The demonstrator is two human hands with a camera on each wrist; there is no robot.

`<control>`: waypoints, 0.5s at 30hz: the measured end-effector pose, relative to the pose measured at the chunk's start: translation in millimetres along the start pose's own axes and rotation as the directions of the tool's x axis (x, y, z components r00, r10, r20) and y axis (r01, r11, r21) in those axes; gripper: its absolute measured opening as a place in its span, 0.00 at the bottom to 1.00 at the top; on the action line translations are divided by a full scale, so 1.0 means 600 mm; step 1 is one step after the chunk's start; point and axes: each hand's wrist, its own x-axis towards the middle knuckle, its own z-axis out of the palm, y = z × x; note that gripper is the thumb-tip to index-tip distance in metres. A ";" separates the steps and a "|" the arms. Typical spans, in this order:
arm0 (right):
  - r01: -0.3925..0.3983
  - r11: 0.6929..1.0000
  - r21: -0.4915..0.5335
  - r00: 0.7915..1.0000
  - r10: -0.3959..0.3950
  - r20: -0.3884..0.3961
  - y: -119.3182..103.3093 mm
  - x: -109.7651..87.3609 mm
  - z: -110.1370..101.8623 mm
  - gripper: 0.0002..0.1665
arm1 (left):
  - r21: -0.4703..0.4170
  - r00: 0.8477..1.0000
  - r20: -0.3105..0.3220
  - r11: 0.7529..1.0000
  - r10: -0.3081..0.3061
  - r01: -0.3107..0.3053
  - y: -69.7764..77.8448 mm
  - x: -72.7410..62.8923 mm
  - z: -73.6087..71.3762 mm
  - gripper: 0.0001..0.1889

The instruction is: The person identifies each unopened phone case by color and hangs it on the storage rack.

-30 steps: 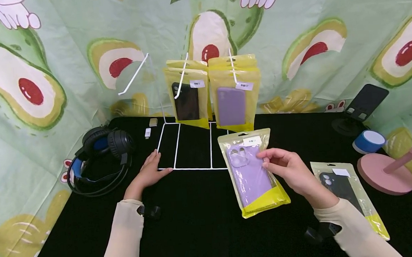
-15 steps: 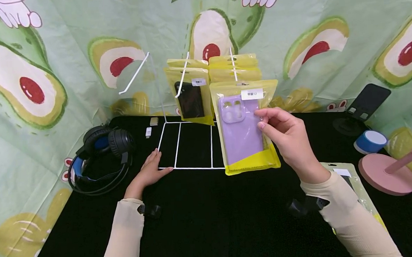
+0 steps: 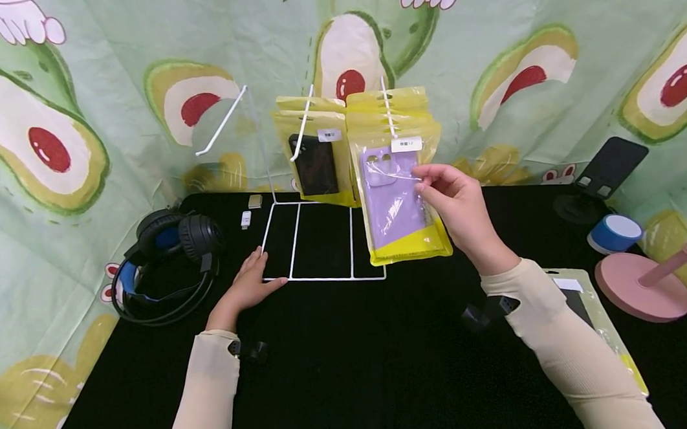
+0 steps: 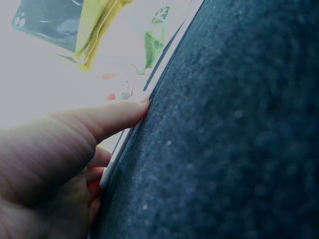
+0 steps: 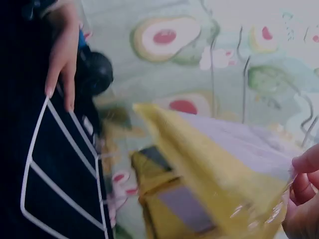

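Observation:
My right hand (image 3: pixel 457 212) pinches the right edge of a yellow-and-clear bag with a purple phone case (image 3: pixel 398 199) inside. The bag hangs upright before the right-hand hook (image 3: pixel 387 105) of a white wire rack (image 3: pixel 323 279). The hook's tip meets the bag's top by the white label; I cannot tell whether it passes through the hole. More yellow bags (image 3: pixel 413 98) hang behind it. On the middle hook hang bags, the front one with a black phone case (image 3: pixel 316 170). My left hand (image 3: pixel 248 287) rests on the rack's front left corner, thumb along the front wire (image 4: pixel 167 62).
The left hook (image 3: pixel 222 122) carries nothing. Black headphones (image 3: pixel 171 262) lie at the left, near a small white USB stick (image 3: pixel 246 220). At the right are another bagged case (image 3: pixel 598 311), a pink stand (image 3: pixel 641 289), blue tape (image 3: pixel 615 233) and a black phone stand (image 3: pixel 609 168).
My right hand has raised the purple phone case's bag from above the table and moved it back to the right-hand hook. My left hand has stayed on the rack's corner.

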 end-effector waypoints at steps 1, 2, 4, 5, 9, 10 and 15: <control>-0.005 1.000 -0.003 1.000 0.005 0.001 0.005 0.005 -0.001 0.09 | -0.001 1.000 -0.004 1.000 0.001 -0.001 -0.001 0.000 -0.001 0.44; -0.011 1.000 -0.007 1.000 0.011 0.003 0.010 0.008 -0.002 0.08 | -0.001 1.000 -0.004 1.000 0.001 -0.001 -0.001 0.000 -0.001 0.44; -0.027 0.999 -0.018 1.000 0.027 0.007 0.020 0.011 -0.006 0.06 | 0.001 1.000 -0.003 1.000 0.003 -0.003 -0.002 0.000 -0.002 0.44; -0.034 0.999 -0.031 0.999 0.035 0.010 0.025 0.011 -0.009 0.06 | 0.001 1.000 -0.002 1.000 0.004 -0.004 -0.003 0.000 -0.002 0.44; -0.081 0.994 -0.075 0.996 0.083 0.024 0.043 0.000 -0.031 0.07 | -0.005 1.000 -0.003 1.000 0.001 -0.001 -0.003 0.000 -0.002 0.44; -0.093 0.992 -0.087 0.995 0.096 0.028 0.048 -0.004 -0.039 0.07 | -0.006 1.000 -0.003 1.000 -0.001 0.001 -0.003 -0.001 -0.002 0.44; -0.188 0.968 -0.168 0.981 0.195 0.022 0.069 -0.037 -0.091 0.05 | -0.004 1.000 0.008 1.000 -0.006 0.006 -0.001 0.000 -0.005 0.44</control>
